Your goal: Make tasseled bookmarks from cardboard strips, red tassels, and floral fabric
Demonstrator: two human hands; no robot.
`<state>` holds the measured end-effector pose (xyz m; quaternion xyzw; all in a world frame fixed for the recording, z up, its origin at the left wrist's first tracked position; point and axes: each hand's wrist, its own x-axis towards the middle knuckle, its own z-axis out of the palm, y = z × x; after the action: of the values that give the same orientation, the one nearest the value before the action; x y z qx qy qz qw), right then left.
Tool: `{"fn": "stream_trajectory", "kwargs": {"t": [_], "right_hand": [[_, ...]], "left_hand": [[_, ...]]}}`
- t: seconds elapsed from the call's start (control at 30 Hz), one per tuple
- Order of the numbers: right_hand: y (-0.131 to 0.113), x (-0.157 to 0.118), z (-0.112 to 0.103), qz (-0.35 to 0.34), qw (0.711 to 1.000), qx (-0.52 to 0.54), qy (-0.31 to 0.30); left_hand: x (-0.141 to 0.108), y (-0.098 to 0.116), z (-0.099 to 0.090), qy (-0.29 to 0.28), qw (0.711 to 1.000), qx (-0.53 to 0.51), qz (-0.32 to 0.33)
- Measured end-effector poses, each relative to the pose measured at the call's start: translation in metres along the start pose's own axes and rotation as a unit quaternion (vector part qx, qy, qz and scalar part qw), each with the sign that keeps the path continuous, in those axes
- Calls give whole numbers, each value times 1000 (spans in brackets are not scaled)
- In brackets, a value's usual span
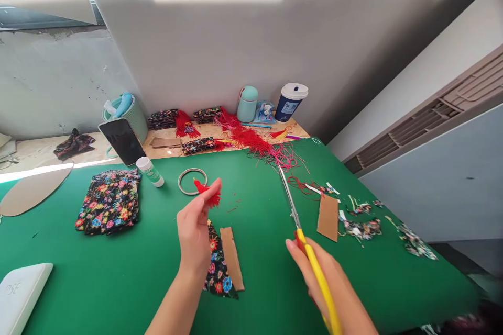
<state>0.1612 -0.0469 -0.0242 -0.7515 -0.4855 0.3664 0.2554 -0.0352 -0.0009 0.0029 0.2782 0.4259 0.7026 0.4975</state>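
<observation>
My left hand [193, 227] is closed on a short red tassel [212, 196], whose threads spread out to the right beyond the fingers. Just behind it lies a round hoop [179, 182] on the green tabletop. In my right hand [326, 272] is a pair of scissors [293, 209] with yellow handles, blades together and pointing away from me. Between my hands, partly hidden by the left one, lie a piece of black floral fabric [220, 267] and a cardboard strip [232, 259]. A few red thread snips [234, 204] lie near the tassel.
A stack of floral fabric [110, 201], a glue stick [150, 171] and a phone [122, 141] stand at left. Red threads [251, 138], a mint bottle [247, 103] and a lidded cup [291, 102] are at the back. Cardboard [328, 218] and fabric scraps [361, 229] lie right.
</observation>
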Motion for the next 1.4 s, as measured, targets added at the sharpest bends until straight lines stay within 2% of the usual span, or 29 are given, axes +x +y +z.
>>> {"fn": "stream_trajectory", "kwargs": {"t": [0.1,0.17,0.27,0.37,0.47,0.6,0.63,0.7,0.77,0.83,0.87,1.0,1.1,1.23,1.3,1.4], "right_hand": [[1,15,-15,29,975,-215,50],[3,21,-18,50,958,-277,52],[11,25,-15,55,945,-316,62],[22,25,-8,5,938,-321,130],[29,22,-7,-58,929,-327,162],[20,18,-11,-113,891,-388,208],[12,18,-12,-128,894,-370,219],[-9,20,-12,-174,931,-259,190],[-36,24,-7,-232,963,-122,69],[-65,31,1,-277,960,-37,-16],[-78,35,7,-300,953,-6,-40],[-111,51,32,-330,935,98,-83],[-114,59,45,-314,930,154,-113],[-103,64,52,-282,919,229,-150],[-98,66,53,-266,917,262,-141],[-94,68,54,-245,915,298,-120]], "left_hand": [[4,11,-5,-2,998,60,10],[6,19,-8,-23,995,93,1],[12,27,-12,-69,992,95,-54],[19,31,-16,-94,991,33,-95],[26,29,-18,-112,991,33,-72],[27,18,-19,-171,976,136,-2],[26,14,-19,-183,967,175,26],[22,5,-20,-193,942,258,90],[18,-3,-21,-178,911,338,156],[15,-10,-22,-176,877,397,207],[14,-13,-22,-183,860,419,227],[12,-17,-24,-215,799,484,285],[11,-17,-24,-234,773,510,295],[11,-21,-24,-227,762,526,302],[11,-22,-24,-213,761,528,310],[11,-24,-24,-204,776,510,310]]}}
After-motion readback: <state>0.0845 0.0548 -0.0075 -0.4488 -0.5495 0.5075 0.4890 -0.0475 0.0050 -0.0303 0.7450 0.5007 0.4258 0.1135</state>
